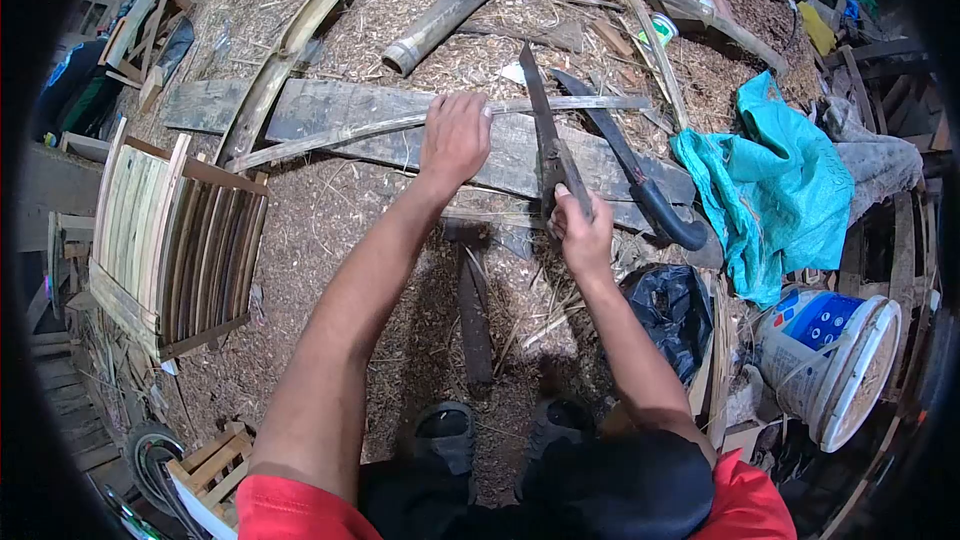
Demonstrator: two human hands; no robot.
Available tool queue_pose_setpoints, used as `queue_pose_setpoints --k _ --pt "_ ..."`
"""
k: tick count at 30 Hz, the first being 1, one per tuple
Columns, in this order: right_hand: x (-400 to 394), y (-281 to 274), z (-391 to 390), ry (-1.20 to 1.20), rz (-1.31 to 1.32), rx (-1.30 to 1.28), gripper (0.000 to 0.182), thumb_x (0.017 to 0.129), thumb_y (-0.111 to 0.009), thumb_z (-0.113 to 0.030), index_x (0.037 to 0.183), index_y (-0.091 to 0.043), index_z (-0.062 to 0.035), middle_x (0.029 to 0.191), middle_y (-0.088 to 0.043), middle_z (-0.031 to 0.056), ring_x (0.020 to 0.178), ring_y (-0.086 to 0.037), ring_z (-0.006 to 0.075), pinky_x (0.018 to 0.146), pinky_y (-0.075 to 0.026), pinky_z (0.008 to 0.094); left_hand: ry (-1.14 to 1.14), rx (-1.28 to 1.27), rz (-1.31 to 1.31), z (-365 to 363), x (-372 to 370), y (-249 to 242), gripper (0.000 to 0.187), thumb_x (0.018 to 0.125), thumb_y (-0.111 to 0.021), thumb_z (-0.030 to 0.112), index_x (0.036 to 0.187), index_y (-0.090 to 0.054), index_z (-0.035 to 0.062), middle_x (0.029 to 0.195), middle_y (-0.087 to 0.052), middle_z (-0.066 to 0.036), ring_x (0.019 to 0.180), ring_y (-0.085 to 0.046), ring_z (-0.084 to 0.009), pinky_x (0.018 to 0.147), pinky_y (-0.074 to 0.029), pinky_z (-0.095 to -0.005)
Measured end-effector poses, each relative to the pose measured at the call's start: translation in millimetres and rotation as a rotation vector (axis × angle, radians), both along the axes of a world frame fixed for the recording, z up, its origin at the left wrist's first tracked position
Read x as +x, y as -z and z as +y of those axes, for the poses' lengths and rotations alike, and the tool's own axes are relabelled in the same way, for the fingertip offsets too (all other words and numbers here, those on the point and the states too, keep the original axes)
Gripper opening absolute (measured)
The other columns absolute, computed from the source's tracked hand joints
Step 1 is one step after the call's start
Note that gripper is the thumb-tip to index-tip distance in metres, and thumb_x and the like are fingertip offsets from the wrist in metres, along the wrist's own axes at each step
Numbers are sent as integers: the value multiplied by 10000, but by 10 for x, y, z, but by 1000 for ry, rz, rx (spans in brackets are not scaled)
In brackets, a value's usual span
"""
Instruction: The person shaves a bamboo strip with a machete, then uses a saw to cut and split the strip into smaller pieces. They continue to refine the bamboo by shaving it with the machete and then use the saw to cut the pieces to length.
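My left hand (pixel 457 135) is closed over a long split bamboo strip (pixel 350 132), pressing it onto a weathered wooden plank (pixel 345 105). The fingers of my right hand (pixel 582 230) are wrapped round the handle of a hand saw (pixel 540 100). Its dark, tapering blade points away from me and crosses the strip to the right of my left hand. Right of the saw, a machete (pixel 607 125) with a black handle lies over the plank. A hammer (pixel 473 315) rests on the ground between my forearms, its head towards the plank.
A slatted wooden crate (pixel 215 250) stands at left. Bamboo poles (pixel 450 15) lie beyond the plank on ground strewn with shavings. At right are a teal sack (pixel 775 190), a black plastic bag (pixel 672 315) and a white bucket (pixel 825 360). My sandalled feet (pixel 445 430) are below.
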State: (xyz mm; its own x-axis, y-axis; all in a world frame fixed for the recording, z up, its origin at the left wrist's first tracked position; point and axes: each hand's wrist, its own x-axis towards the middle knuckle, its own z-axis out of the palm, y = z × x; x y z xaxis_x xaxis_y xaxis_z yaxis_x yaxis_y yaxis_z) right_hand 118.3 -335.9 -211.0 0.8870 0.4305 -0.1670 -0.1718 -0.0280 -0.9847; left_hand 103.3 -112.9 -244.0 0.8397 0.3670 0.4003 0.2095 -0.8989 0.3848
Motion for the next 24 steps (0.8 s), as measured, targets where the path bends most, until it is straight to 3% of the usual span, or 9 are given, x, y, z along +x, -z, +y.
queue_pose_setpoints --k 13,24 --pt "-369 -27 -52 -80 0 -48 232 961 -611 -217 802 -564 -55 634 -446 -71 582 -382 38 510 -308 248 19 -8 -80 51 31 83 305 989 -479 249 1165 -618 43 1163 -645 -131 1144 -567 -284 1047 -342 -464" --pt "-430 -22 0 -100 -85 -68 266 950 -626 -194 747 -495 -83 639 -396 -83 595 -348 38 520 -292 260 59 -61 -119 68 28 46 360 1021 -437 317 1117 -640 35 1142 -661 -132 1127 -582 -289 1016 -358 -446"
